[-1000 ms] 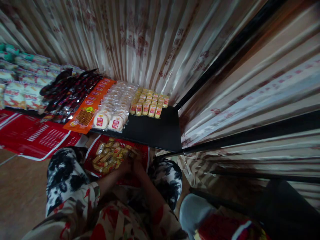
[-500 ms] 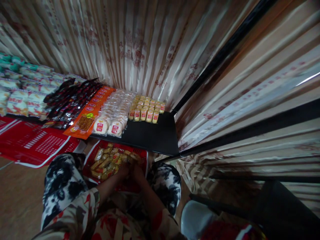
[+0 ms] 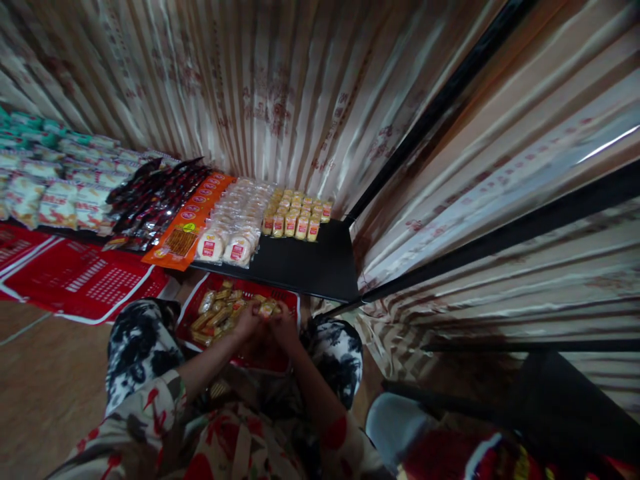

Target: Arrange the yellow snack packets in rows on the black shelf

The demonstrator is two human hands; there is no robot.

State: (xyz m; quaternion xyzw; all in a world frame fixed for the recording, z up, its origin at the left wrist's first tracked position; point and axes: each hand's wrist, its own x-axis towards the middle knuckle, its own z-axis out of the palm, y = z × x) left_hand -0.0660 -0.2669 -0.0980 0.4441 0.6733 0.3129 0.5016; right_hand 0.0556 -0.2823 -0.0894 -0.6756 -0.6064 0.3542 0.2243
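A red basket (image 3: 289,297) sits between my knees with several small wrapped snacks (image 3: 216,319) in golden packaging inside. Over its right half, my left hand (image 3: 249,320) and my right hand (image 3: 283,327) face each other, fingers closed on a wrapped snack (image 3: 267,308) between them. Whether they grip one packet or more is too dim to tell. Beyond the basket is a black shelf (image 3: 310,267), where similar yellow snack packets (image 3: 295,217) stand in rows.
Left along the shelf lie clear-wrapped round crackers (image 3: 223,247), an orange snack bag (image 3: 183,230), dark packets (image 3: 150,207) and white bags (image 3: 57,203). A red bag (image 3: 95,280) hangs below. Black metal bars (image 3: 430,127) cross the striped curtain (image 3: 280,87). A pale stool (image 3: 395,423) stands lower right.
Both hands have risen slightly from the basket's contents, and a packet now shows between the fingers. The view has shifted a little.
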